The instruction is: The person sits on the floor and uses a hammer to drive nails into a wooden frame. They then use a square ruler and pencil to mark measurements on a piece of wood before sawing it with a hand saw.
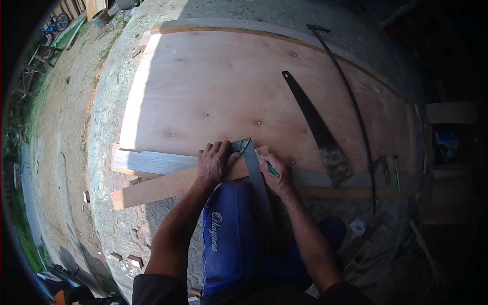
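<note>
My left hand (212,161) is closed on the dark stock of a try square (256,178), pressing it against a wooden board (157,189). The square's metal blade crosses the board and points down toward my knee. Between the fingers of my right hand (278,175) is a green pencil (273,170), its tip close to the board beside the blade. The board lies slanted across my blue-trousered leg (229,239) and the near edge of a large plywood panel (203,86). Parts of the board are hidden under both hands.
A handsaw (312,119) lies on the panel to the right, with a long black bar (351,91) beyond it. Near the right corner are a hammer (385,169) and a thin green tool (397,175). Wood offcuts (134,261) sit on the concrete ground at lower left.
</note>
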`<state>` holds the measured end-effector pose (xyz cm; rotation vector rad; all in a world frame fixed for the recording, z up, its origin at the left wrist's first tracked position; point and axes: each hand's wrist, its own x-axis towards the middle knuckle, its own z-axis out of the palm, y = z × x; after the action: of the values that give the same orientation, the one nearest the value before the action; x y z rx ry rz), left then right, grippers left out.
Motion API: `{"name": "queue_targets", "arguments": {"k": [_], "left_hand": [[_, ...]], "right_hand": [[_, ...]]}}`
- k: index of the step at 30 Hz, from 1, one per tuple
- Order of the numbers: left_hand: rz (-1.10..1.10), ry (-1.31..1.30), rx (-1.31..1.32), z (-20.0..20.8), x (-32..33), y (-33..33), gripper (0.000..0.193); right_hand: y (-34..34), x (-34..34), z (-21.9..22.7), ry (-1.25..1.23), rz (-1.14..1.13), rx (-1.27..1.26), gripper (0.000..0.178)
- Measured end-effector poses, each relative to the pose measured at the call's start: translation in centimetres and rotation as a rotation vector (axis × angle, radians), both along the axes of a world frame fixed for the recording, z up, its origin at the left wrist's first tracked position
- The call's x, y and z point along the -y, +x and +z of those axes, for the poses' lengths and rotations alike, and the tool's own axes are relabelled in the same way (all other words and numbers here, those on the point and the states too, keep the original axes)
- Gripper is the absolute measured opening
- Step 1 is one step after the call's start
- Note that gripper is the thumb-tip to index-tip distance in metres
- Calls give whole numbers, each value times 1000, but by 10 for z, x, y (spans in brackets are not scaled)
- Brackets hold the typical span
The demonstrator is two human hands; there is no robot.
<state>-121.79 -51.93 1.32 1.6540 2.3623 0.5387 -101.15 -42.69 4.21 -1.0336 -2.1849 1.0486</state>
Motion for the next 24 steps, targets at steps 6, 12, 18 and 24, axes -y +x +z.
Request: {"name": "queue_targets", "arguments": {"k": [6,12,18,24], "left_hand": [[8,-20,17,0,5,-1,45],[9,-129,75,5,-2,3,56],[94,109,-243,-5,-1,6,85],[-111,-204,70,3,-2,1,81]], "right_hand": [[50,32,31,-84,183,401,12],[64,106,-18,-274,-214,106,21],[55,77,-57,-579,-555,-285,21],[70,-37,-40,-35,-507,95,21]]}}
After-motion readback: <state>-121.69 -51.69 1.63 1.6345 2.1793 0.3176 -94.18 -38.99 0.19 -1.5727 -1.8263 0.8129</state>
